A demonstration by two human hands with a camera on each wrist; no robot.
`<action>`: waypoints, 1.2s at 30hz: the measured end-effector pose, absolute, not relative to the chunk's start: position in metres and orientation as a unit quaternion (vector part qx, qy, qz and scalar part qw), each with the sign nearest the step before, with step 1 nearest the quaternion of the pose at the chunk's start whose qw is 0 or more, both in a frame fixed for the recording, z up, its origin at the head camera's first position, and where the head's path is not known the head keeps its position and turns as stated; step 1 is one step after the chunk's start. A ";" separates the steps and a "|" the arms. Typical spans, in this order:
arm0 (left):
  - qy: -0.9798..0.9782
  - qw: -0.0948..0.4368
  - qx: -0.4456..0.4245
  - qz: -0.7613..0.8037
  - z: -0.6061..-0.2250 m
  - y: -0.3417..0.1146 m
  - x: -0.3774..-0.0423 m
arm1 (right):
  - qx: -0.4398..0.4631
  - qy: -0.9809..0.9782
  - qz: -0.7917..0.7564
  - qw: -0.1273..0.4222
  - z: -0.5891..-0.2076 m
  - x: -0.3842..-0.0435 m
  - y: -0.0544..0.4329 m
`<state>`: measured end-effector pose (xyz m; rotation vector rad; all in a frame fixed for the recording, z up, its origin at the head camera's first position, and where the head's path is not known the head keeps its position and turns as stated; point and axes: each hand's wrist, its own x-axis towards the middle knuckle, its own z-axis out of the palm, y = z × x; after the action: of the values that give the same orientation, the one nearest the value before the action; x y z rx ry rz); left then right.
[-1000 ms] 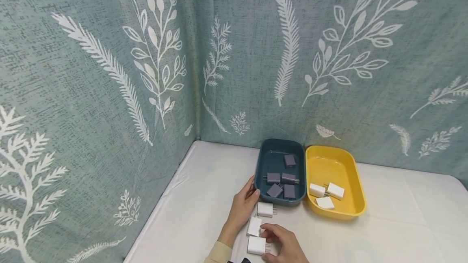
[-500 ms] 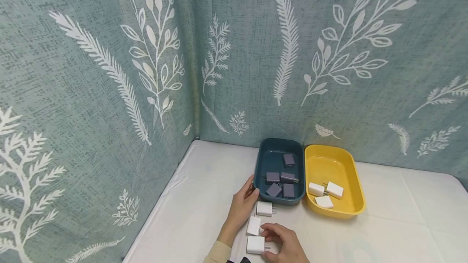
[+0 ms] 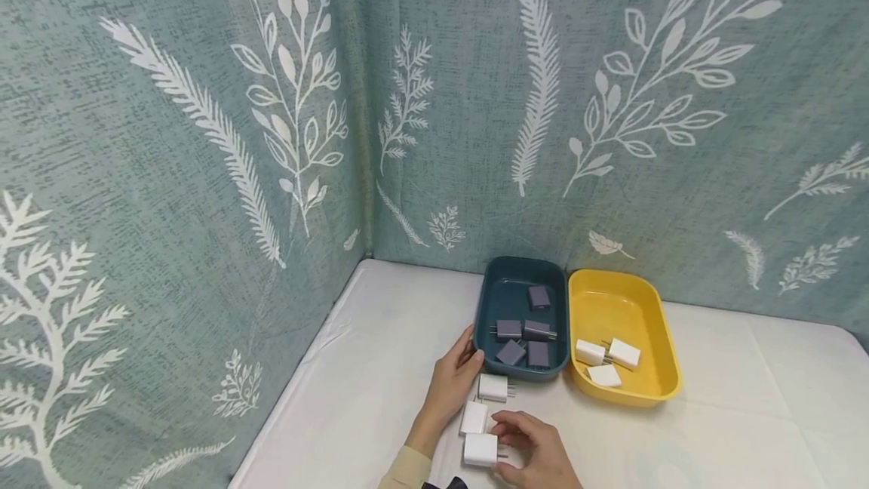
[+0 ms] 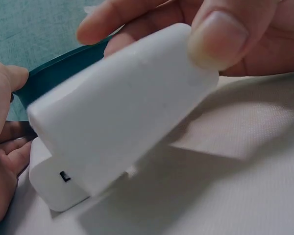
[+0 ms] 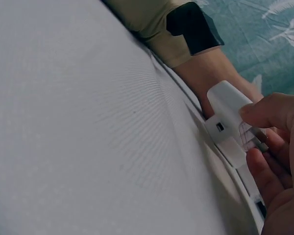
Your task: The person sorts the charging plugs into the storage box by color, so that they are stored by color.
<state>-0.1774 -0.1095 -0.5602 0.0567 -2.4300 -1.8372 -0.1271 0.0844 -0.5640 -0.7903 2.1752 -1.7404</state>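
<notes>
Two walls of patterned cloth (image 3: 448,108) are joined at a corner behind the white table (image 3: 753,406). Near the back wall, the blue bin (image 3: 480,304) and the yellow bin (image 3: 668,338) are set just beside each other, the blue one to the left.

The left hand (image 3: 453,379) is rested against the outside of the blue bin at its near left corner; its fingers are relaxed, and nothing is seen to be pinched by them. By the right hand (image 3: 539,450), a white plug (image 3: 480,450) is pinched between thumb and fingertips at its pronged end. In the left wrist view this plug is tilted, with a shadow cast below it, so it is judged to be lifted off the table.

Five dark plugs (image 3: 508,330) are contained in the blue bin, and none is seen outside it; that colour is judged to be done. Three white plugs (image 3: 624,354) are gathered in the yellow bin. Still left outside, besides the pinched one, are the middle plug (image 3: 474,419), laid just beyond it, and the far plug (image 3: 492,387), laid just in front of the blue bin. More than half is thus judged to be put away.
</notes>
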 end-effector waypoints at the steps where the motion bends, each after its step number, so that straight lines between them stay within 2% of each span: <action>1: -0.796 0.047 0.018 -0.603 -0.559 -0.109 -0.177 | -0.273 0.746 -0.597 0.117 -0.564 -0.128 0.085; 14: -0.800 0.050 0.020 -0.598 -0.564 -0.109 -0.179 | -0.264 0.741 -0.612 0.075 -0.558 -0.127 0.088; 26: -0.796 0.050 0.015 -0.603 -0.562 -0.109 -0.179 | -0.208 0.741 -0.632 0.088 -0.546 -0.129 0.091; 36: -0.797 0.051 0.014 -0.601 -0.560 -0.110 -0.179 | -0.220 0.731 -0.642 0.071 -0.545 -0.133 0.092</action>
<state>-0.1795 -0.1097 -0.5604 0.0418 -2.4268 -1.8307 -0.1334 0.0916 -0.5447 -0.6621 2.1982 -1.9298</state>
